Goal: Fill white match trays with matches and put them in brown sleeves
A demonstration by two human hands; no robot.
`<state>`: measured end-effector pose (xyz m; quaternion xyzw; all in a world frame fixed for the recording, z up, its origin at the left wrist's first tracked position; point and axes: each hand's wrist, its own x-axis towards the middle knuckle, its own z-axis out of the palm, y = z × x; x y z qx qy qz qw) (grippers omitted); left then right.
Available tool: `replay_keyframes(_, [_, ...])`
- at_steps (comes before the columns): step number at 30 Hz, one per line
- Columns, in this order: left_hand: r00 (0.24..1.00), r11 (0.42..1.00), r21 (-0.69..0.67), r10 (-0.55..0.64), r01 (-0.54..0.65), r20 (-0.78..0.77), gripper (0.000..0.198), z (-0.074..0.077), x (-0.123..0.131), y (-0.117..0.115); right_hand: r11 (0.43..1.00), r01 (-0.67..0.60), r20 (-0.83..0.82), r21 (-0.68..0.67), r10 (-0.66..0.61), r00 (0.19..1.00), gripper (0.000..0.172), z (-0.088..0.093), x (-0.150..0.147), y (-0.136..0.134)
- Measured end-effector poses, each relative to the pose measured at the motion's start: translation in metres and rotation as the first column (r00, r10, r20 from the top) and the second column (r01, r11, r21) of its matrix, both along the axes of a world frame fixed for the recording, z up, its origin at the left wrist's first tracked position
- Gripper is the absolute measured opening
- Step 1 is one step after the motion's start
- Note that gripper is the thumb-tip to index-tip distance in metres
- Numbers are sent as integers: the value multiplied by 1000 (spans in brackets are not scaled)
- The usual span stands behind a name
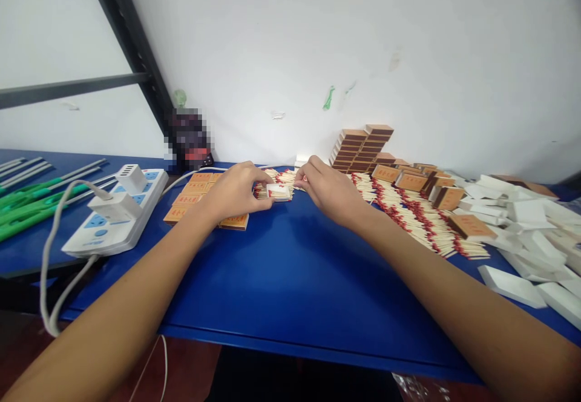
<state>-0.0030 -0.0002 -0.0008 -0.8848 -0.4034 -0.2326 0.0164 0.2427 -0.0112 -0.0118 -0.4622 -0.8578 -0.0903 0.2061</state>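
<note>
My left hand (233, 193) pinches a small white inner matchbox tray (278, 191) with red-tipped matches in it, just above the blue table (290, 281). My right hand (329, 190) is curled, fingers closed at a bunch of matches (290, 178) beside the tray. Orange flat matchboxes (193, 193) lie in a row under and left of my left hand. A long heap of loose matches (408, 217) runs to the right of my right hand.
A stack of brown matchboxes (361, 148) stands against the white wall. White empty trays (526, 232) pile at the right. A white power strip (115, 217) with plugs and cable lies at the left, with green-handled tools (31, 199) beyond it.
</note>
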Motion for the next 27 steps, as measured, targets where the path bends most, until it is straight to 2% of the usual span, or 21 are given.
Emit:
replay_keyframes(7, [996, 998, 8, -62, 62, 69, 33, -2, 6, -4, 998, -32, -70, -60, 27, 997, 13, -11, -14, -2])
replay_keyframes(11, [999, 1000, 6, 28, -28, 18, 28, 3, -1, 0, 998, -30, -145, -55, 22, 989, 16, -16, -13, -2])
replay_keyframes(14, [994, 994, 25, 104, -103, -22, 36, 5, -9, 6, 995, -45, -170, -86, 30, 985, 15, -22, -10, 0])
replay_keyframes(22, [990, 989, 57, 136, -134, -37, 46, 5, -13, 9, 970, -121, -108, -211, 99, 989, 9, -35, -13, 6])
replay_keyframes(27, [988, 987, 62, 152, -150, -15, 41, 7, -13, 8, 956, -166, -111, -240, 143, 983, 11, -36, -12, 6])
